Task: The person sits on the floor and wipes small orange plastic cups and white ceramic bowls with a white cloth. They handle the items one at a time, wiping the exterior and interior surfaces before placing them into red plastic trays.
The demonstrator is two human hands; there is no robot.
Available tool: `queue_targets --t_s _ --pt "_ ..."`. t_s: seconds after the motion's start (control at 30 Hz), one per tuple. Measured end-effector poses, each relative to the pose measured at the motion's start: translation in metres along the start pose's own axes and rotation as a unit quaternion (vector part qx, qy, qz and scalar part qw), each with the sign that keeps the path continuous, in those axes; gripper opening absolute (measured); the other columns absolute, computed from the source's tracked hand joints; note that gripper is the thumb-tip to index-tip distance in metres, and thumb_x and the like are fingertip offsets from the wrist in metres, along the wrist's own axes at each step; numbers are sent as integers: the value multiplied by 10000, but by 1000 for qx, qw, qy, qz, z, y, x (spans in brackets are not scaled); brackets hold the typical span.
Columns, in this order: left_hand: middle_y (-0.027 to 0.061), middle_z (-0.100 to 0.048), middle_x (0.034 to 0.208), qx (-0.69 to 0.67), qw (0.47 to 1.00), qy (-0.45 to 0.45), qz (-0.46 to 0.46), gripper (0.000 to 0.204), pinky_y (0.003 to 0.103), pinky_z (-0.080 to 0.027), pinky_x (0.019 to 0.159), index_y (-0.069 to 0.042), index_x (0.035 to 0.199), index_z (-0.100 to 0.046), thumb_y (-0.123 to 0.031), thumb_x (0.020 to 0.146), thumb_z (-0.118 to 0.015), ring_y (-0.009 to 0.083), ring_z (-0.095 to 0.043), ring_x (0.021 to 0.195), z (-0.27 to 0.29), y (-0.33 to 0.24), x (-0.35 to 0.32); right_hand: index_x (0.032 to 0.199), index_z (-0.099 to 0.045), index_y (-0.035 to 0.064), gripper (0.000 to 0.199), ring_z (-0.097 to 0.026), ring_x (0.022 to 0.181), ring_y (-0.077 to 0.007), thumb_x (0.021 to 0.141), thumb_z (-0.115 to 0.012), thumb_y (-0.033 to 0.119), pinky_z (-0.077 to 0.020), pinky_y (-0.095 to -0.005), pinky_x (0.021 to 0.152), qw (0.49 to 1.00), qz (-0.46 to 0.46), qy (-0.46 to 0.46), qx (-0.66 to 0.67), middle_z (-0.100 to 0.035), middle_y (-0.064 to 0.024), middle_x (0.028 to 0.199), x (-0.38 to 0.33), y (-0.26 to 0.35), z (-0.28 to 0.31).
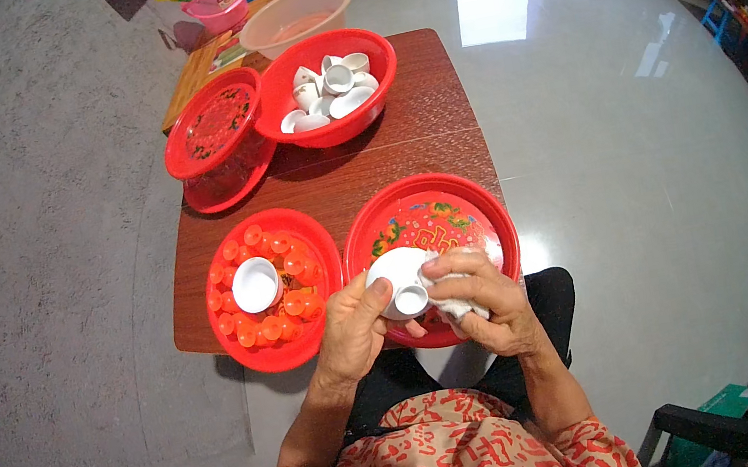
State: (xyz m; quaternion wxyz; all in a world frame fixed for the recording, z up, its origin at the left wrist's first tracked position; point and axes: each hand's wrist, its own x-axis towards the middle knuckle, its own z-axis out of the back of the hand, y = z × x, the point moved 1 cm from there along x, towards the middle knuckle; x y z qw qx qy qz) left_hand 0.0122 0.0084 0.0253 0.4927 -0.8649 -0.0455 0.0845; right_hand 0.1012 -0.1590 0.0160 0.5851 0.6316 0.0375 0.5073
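My left hand [356,324] is closed on the side of a white bowl [397,270], which is tipped so its round foot faces me. My right hand [492,301] grips a white cloth [458,304] and presses it against the bowl's right side. Both hands work above the near edge of a red round tray [351,237] with a flower pattern inside. Left of it, a second red tray [321,227] bears several small orange cups [244,328] around one upright white bowl [256,284].
At the far side of the brown table [432,105] stands a red basin [390,114] full of white bowls and cups. Red trays [172,158] lean left of it. Behind are a pale basin [263,42] and a pink basket [228,10]. A black chair [714,429] stands at lower right.
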Motion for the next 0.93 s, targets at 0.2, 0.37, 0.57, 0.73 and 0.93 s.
queue_targets --t_s 0.2,0.37,0.57,0.73,0.93 --pt "160 -616 1030 11 1000 0 0 411 342 -586 599 80 1207 -477 -241 950 -490 223 -643 845 0 0 0 1150 -534 36 466 -510 1013 -282 689 -554 -34 -335 -404 947 997 -37 -46 56 -584 -111 1137 2 0 -6" --pt "148 -626 1002 50 998 11 20 378 323 -588 599 79 1190 -493 -215 953 -482 208 -646 825 2 0 -5 1132 -513 43 434 -495 979 -286 703 -550 -10 -332 -401 916 1000 -3 5 27 -583 -110 1072 26 5 2" --pt "84 -625 990 75 996 18 35 366 275 -564 641 22 1224 -493 -242 973 -458 128 -630 787 2 -1 -8 1135 -506 44 429 -485 949 -288 707 -532 18 -337 -410 896 999 24 26 -37 -570 -109 1025 38 3 1" --pt "104 -623 999 4 1000 -9 -12 377 286 -560 636 34 1222 -483 -247 972 -459 153 -630 797 -5 3 -4 1172 -475 44 483 -465 998 -291 693 -526 11 -335 -411 923 1000 3 -12 -9 -559 -116 1093 27 0 -6" --pt "139 -579 1153 -78 995 -63 -16 417 363 -549 788 36 1275 -426 -247 969 -446 238 -603 1015 -5 14 6 1246 -403 44 574 -446 1039 -298 695 -558 81 -320 -399 962 996 -16 -88 -30 -530 -109 1182 9 -13 -23"
